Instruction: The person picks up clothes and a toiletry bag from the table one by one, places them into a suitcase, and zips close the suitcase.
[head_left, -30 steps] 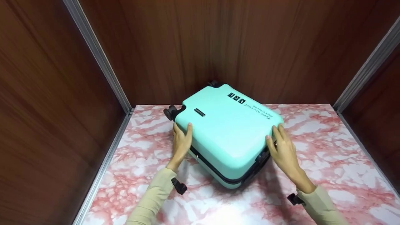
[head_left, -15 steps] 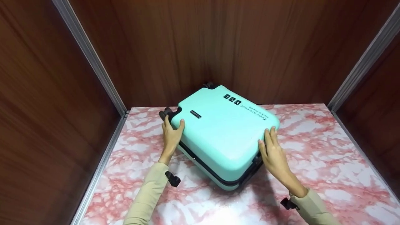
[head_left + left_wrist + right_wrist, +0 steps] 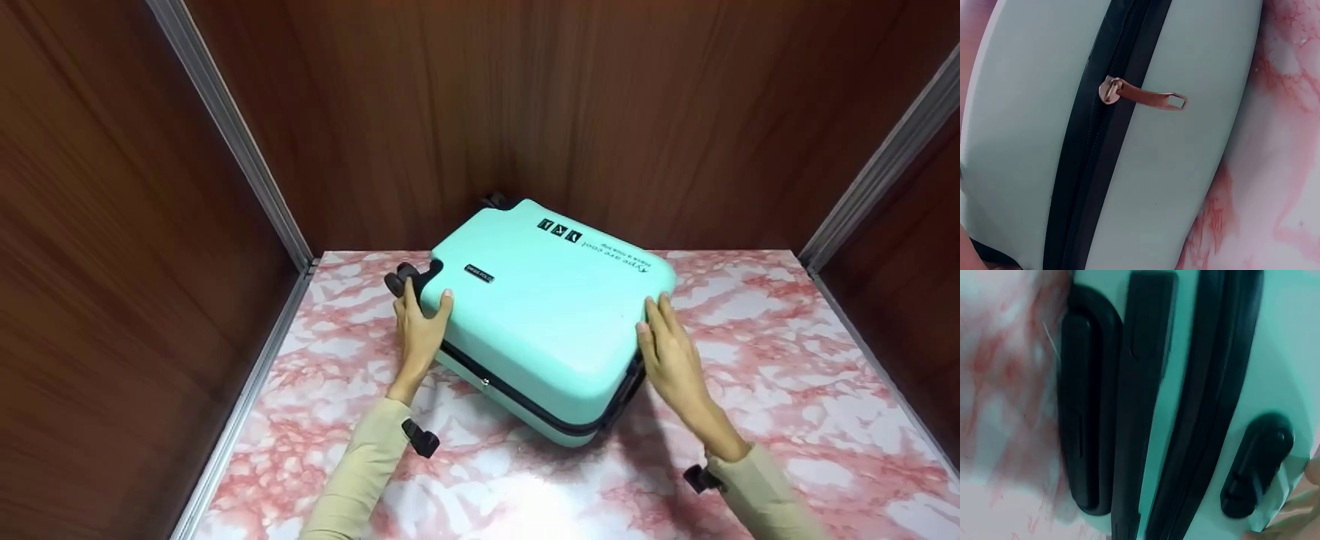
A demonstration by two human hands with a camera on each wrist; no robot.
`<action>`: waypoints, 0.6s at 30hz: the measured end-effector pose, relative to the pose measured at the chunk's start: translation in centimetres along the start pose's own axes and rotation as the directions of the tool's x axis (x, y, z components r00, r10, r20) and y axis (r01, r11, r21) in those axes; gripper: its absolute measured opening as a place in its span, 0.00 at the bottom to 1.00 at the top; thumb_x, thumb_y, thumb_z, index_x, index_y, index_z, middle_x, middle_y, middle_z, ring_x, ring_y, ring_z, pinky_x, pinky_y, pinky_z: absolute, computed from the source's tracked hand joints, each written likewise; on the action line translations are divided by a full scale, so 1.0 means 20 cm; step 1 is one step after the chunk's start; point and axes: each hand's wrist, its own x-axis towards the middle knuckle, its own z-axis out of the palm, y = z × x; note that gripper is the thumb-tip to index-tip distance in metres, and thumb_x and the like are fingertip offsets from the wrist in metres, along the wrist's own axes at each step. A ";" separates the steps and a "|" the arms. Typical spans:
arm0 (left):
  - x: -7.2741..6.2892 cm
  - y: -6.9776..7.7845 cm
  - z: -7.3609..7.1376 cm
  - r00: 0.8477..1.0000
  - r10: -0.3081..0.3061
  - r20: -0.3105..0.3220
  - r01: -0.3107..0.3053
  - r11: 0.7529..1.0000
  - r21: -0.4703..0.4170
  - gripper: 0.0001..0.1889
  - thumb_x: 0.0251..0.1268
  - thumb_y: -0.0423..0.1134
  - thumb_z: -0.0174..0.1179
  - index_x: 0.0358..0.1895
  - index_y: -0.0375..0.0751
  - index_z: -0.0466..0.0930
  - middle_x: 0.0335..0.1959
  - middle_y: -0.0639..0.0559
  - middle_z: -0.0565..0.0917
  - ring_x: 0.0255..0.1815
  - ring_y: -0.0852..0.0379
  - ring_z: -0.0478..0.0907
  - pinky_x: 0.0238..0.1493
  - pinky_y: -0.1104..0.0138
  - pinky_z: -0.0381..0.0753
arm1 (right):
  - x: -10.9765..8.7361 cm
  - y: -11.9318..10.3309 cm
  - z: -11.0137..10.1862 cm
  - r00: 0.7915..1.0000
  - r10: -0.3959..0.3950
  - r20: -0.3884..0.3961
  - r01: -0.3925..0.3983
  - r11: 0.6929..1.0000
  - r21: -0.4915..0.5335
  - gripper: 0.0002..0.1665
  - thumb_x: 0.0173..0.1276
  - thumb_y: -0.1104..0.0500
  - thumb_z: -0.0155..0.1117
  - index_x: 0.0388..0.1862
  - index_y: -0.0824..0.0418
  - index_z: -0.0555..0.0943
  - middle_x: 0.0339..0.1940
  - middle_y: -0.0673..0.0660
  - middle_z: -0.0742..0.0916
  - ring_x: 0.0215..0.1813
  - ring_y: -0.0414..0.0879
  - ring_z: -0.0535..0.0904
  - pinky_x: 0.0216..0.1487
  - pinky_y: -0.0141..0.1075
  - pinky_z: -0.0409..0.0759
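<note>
A mint-green hard-shell suitcase lies flat and angled, with black lettering on its top. In the head view my left hand grips its left corner, thumb on the upper edge and fingers beside the black wheels. My right hand rests against the right end with fairly straight fingers on the upper edge. The left wrist view shows a zipper pull on the dark zipper band. Black carry handle and more black fittings fill the right wrist view, where fingers touch the shell at lower right.
Beneath the suitcase spreads a red-and-white marbled tabletop. A brown wood-grain panel rises close behind, with another panel at the left and one at the right. Grey metal strips run along the corners.
The suitcase has turned slightly counterclockwise; its wheel end came a little nearer and left, its near corner shifted right. My left hand has moved left toward the wheels. My right hand stays at the right end.
</note>
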 end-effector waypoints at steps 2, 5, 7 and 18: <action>0.00 0.00 0.00 1.000 0.003 -0.001 -0.003 1.000 0.006 0.46 0.64 0.58 0.62 0.78 0.40 0.53 0.69 0.32 0.61 0.65 0.37 0.65 0.64 0.48 0.64 | -0.03 -0.04 0.01 1.000 -0.022 -0.020 0.022 1.000 0.000 0.28 0.77 0.65 0.53 0.70 0.77 0.64 0.72 0.79 0.61 0.71 0.73 0.59 0.67 0.64 0.58; 0.00 0.00 0.00 1.000 0.006 -0.012 -0.006 1.000 0.002 0.45 0.63 0.58 0.62 0.77 0.40 0.55 0.68 0.32 0.62 0.63 0.36 0.67 0.63 0.48 0.66 | -0.09 -0.09 0.03 0.999 -0.038 -0.017 0.038 0.999 0.012 0.30 0.75 0.64 0.57 0.70 0.77 0.64 0.72 0.79 0.61 0.72 0.73 0.57 0.68 0.65 0.56; 0.00 0.00 0.00 1.000 0.007 -0.016 -0.007 1.000 -0.007 0.44 0.64 0.58 0.62 0.77 0.40 0.55 0.68 0.32 0.62 0.61 0.36 0.68 0.62 0.47 0.66 | -0.11 -0.12 0.03 0.999 -0.032 -0.004 0.032 0.999 0.013 0.32 0.74 0.62 0.59 0.71 0.76 0.64 0.73 0.78 0.60 0.73 0.73 0.56 0.68 0.65 0.56; -0.05 0.00 0.02 0.997 0.004 -0.083 -0.006 1.000 -0.025 0.43 0.61 0.58 0.64 0.75 0.41 0.60 0.63 0.35 0.65 0.60 0.39 0.67 0.62 0.48 0.65 | -0.04 -0.08 0.02 0.994 0.064 0.092 -0.070 0.996 0.055 0.33 0.79 0.57 0.51 0.75 0.74 0.59 0.77 0.74 0.55 0.76 0.69 0.52 0.68 0.63 0.57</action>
